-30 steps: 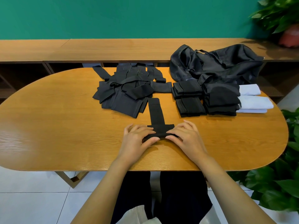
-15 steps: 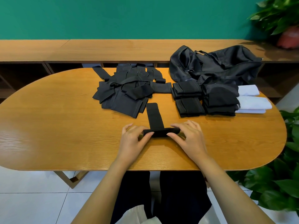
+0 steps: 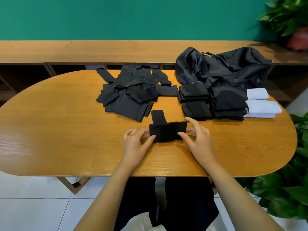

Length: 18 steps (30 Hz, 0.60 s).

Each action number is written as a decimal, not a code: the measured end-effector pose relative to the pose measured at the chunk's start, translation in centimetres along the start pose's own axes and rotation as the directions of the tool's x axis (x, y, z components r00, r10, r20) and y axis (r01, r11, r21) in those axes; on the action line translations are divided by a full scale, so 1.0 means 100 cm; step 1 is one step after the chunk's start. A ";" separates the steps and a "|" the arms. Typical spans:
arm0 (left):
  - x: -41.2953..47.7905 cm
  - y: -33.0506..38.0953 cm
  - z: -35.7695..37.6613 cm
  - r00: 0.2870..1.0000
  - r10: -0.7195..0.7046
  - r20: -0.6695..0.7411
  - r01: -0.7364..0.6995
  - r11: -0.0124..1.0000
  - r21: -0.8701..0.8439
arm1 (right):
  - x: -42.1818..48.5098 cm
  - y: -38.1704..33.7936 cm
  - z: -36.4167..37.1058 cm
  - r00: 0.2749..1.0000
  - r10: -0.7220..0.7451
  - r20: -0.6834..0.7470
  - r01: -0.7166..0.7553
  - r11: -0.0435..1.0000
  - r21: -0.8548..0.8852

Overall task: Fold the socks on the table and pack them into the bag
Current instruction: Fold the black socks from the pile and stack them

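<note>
Black ribbed knit: one sock (image 3: 167, 131) lies near the front middle of an oval wooden table (image 3: 66, 130), partly folded. The folded part is a thick, soft band with its long axis running left to right. A narrower, flat tail sticks out from the band's left portion and points away from the person.

The left hand (image 3: 136, 144) pinches the band's left end, with the thumb on the near face and the fingers curled behind. The right hand (image 3: 198, 139) pinches the right end in the same way, with one finger raised straight above the far corner. The sock sits squarely between the two hands, and neither hand is nearer than the other. Since the tail lies straight ahead of the fingers, the next fold probably has to roll forward, away from the body, with both ends moving evenly.

Beyond the sock and a little to the left is a loose pile of socks (image 3: 130, 92), flat black strips lying crisscrossed. To the right, just beside the right hand, stand neat black folded stacks (image 3: 195, 100). Further right, white folded socks (image 3: 261, 105) touch those stacks. Behind the stacks slumps a black bag (image 3: 225, 67) made of thin, creased fabric. It is crumpled, and whether its mouth is open cannot be told.

A long wooden bench (image 3: 100, 50) runs behind the table, under a matte green wall (image 3: 133, 17). Glossy leafy plants (image 3: 286, 14) edge the right side.
</note>
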<state>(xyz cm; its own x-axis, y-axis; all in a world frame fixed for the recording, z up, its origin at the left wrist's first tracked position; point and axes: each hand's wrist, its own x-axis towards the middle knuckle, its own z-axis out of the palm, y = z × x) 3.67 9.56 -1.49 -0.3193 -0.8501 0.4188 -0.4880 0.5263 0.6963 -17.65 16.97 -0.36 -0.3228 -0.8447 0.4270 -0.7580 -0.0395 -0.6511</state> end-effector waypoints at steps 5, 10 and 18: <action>0.000 0.004 -0.001 0.997 -0.073 0.003 0.073 0.997 -0.016 | 0.001 0.005 0.004 0.999 -0.041 0.033 0.043 0.996 -0.075; 0.000 0.008 -0.002 0.994 -0.105 -0.005 0.105 0.994 0.009 | 0.001 0.008 0.005 0.996 -0.067 0.055 0.072 0.993 -0.097; 0.000 0.005 -0.001 0.999 -0.030 0.015 0.029 0.995 0.100 | -0.001 0.008 0.007 0.982 -0.175 0.075 0.187 0.958 -0.216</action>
<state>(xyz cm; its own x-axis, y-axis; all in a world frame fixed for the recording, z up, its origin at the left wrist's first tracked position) 3.54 9.79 -1.06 -0.3163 -0.8653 0.3889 -0.5756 0.5010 0.6464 -17.83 16.60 -1.36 -0.1417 -0.8621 0.4864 -0.9092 -0.0809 -0.4083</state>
